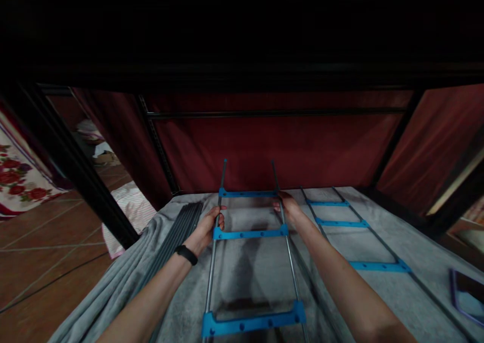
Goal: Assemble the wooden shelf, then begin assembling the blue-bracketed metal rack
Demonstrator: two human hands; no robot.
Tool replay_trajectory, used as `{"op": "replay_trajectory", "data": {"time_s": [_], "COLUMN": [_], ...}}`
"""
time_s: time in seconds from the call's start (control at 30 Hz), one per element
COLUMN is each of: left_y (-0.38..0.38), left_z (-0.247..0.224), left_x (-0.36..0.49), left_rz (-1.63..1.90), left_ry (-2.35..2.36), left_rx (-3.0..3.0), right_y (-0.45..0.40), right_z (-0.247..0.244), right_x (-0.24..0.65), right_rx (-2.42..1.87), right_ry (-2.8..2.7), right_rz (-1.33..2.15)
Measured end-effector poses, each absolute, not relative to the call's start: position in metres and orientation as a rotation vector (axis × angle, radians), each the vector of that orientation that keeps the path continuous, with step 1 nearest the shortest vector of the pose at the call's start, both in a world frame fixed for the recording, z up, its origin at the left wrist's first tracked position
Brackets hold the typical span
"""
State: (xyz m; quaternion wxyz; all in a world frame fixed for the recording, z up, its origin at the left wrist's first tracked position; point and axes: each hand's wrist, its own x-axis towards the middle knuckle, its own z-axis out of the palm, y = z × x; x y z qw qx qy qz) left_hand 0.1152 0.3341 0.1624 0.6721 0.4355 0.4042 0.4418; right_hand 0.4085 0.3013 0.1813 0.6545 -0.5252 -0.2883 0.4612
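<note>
Head camera, looking down onto a grey sheet (416,242) backed by a red curtain (283,141). Two bare hands hold a ladder-like frame (250,233), centre, its metal rods joined by three blue bars in view. The left hand (209,223), below which the wrist wears a black band (186,254), has its fingers curled round the left rod just above the middle bar. The right hand (289,205) grasps the right rod just below the top bar. The frame's far tips stand against the curtain; its near end runs out of view.

To the right, a second frame (342,223) lies on the sheet, also with three bars joined. To the left lies a bundle of loose rods (181,232), not fitted to any bar, so the building looks part-done. A phone (469,295) lies at the right edge.

Beyond the black post (75,164), on the tiled floor, sits a brown, box-like thing (106,158); whether it holds anything cannot be told.
</note>
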Motion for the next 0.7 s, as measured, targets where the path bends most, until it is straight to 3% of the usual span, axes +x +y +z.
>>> {"op": "replay_trajectory", "data": {"time_s": [0.27,0.5,0.7], "left_y": [0.376,0.394,0.392], "left_z": [0.184,0.201,0.198], "left_x": [0.109,0.122,0.133], "left_rz": [1.081,1.219,1.223], "left_ry": [0.979,0.881,1.172], "left_rx": [0.87,1.122,1.236], "right_y": [0.31,0.308,0.307], "right_z": [0.186,0.191,0.19], "right_x": [0.388,0.386,0.381], "right_rx": [-1.212,-1.268,-1.278], "right_ry": [-0.683,-0.717,-0.739], "right_rz": [0.973,0.902,0.847]}}
